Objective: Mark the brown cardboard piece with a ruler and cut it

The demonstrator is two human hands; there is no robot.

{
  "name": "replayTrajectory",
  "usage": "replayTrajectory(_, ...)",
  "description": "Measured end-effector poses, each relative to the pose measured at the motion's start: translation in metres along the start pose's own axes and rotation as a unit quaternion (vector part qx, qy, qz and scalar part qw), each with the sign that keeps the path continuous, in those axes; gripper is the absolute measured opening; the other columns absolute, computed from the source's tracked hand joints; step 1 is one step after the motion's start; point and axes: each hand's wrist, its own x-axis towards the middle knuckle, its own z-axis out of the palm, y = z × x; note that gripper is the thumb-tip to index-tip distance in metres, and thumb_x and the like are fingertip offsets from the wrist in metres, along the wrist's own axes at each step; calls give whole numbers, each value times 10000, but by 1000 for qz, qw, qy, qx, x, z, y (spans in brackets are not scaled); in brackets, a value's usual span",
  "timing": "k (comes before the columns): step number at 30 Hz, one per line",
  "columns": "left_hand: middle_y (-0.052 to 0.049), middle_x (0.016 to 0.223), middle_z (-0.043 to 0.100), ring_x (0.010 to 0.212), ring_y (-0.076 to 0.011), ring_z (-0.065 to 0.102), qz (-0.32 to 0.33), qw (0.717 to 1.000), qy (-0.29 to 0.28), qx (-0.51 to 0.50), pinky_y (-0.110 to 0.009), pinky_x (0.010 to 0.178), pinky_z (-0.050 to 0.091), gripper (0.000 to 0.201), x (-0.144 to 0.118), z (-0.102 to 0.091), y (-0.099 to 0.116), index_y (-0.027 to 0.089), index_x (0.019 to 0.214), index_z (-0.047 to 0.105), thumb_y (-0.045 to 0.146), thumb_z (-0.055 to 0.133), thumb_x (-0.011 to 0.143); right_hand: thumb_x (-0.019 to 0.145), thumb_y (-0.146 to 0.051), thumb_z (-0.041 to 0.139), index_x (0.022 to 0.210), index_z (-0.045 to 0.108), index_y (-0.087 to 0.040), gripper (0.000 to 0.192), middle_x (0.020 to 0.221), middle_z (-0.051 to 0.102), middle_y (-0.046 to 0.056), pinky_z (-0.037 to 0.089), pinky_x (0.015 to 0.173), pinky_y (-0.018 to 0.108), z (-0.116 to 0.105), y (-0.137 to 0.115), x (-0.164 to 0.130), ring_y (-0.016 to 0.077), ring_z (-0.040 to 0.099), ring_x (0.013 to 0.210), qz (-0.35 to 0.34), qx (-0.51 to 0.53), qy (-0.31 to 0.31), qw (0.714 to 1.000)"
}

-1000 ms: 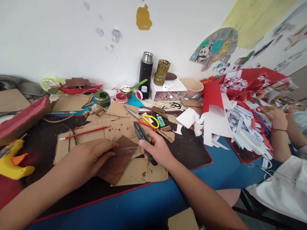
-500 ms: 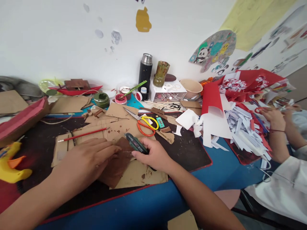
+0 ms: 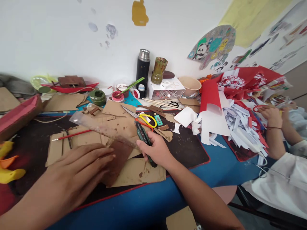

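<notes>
My right hand (image 3: 154, 148) is wrapped round a dark green utility knife (image 3: 143, 135), whose front end points up and away from me. My left hand (image 3: 79, 172) has its fingers stretched out, with the tips at a piece of brown-painted cardboard (image 3: 120, 159). Across the top of that piece lies a clear plastic strip (image 3: 96, 127), slanting to the upper left. Bare cardboard sheets (image 3: 144, 171) spread beneath. Just beyond the knife are scissors (image 3: 151, 120) with yellow and orange handles. A red paintbrush (image 3: 74, 134) rests on cardboard beyond my left hand.
Open paint jars (image 3: 98, 98), a black flask (image 3: 143, 68) and a white box (image 3: 155, 91) line the wall. A red model boat (image 3: 72, 85) stands at back left. On the right, another person's hand (image 3: 273, 115) is beside a heap of white paper strips (image 3: 240, 124).
The clear strip has come into view, slanting out beyond my left hand. My left hand has shifted toward me and its fingers have straightened. The knife in my right hand has turned more upright.
</notes>
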Motion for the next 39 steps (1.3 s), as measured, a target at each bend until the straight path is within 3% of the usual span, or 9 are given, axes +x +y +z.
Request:
replayTrajectory(3,24,1667,665,1499,-332,674,29,998,-46,17,-513,1177,632,749,4,13,-4,496,1760,412,343,604,1053,939,-443,765,856,547,-261,296,544,592,-85,443,473,239,1,-1,0,116,536,431,0,2,-2,1000)
replayTrajectory(6,3,1695,636,1552,-343,624,49,996,-62,28,-531,1194,615,640,2,29,-4,453,1694,555,368,608,1062,936,-440,764,860,555,-260,286,539,587,-88,441,462,241,3,0,0,117,526,425,2,6,-1,1000)
replayTrajectory(14,-133,1548,758,1387,-353,727,22,992,1,124,-508,1104,600,515,-13,58,22,255,1507,757,486,456,1158,934,-422,772,879,578,-250,265,545,593,-89,444,467,237,4,-1,1,116,535,429,18,-17,-2,1000)
replayTrajectory(20,-164,1451,806,1278,-368,753,-4,983,19,180,-519,1050,542,517,-20,59,48,194,1396,811,403,388,1185,964,-414,750,869,557,-253,269,541,603,-89,429,454,226,3,0,3,111,539,427,24,-42,-14,999)
replayTrajectory(24,-222,1448,793,1268,-383,746,7,980,27,196,-517,1058,513,633,-19,59,48,110,1397,794,524,361,1193,982,-403,748,857,523,-261,294,554,598,-93,437,451,226,1,-4,5,114,556,436,40,-77,-50,995)
replayTrajectory(29,-211,1412,807,1272,-361,743,4,983,34,178,-491,1083,493,625,-17,57,45,121,1451,761,528,362,1194,980,-398,769,882,540,-254,288,601,604,-90,461,480,227,-4,-15,9,119,583,484,65,-140,-109,982)
replayTrajectory(34,-209,1331,823,1223,-364,748,18,985,41,167,-502,1088,480,577,-17,52,44,108,1410,773,470,378,1195,982,-423,762,905,578,-243,269,660,614,-74,424,547,250,-8,-28,14,142,627,562,62,-258,-152,952)
replayTrajectory(39,-170,1376,815,1263,-338,733,33,986,47,154,-479,1113,481,492,-15,47,42,155,1396,776,441,434,1189,955,-318,786,822,561,-225,277,721,570,-60,303,629,285,-9,-37,23,128,511,668,-14,-404,-147,903)
